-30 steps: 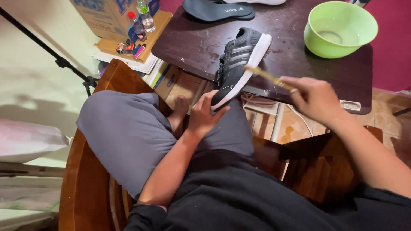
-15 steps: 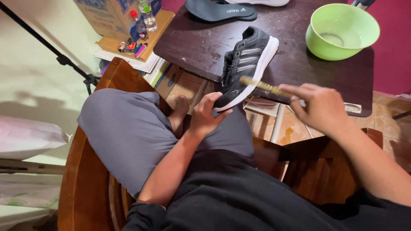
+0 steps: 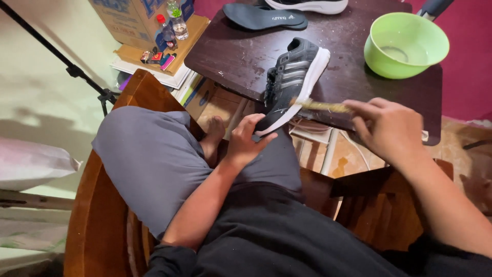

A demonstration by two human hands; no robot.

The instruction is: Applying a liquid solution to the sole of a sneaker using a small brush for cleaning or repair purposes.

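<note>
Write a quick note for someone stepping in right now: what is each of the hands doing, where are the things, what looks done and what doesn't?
Left hand: grips the toe end of the grey sneaker, which rests tilted on the dark table edge.
Right hand: holds a brush, bristle end at the white sole.
Green bowl: on the table, a little liquid inside.
Insole lies out, at the table's far edge.
Done: insole removed.
Left: how clean the shoe is cannot be told.
</note>
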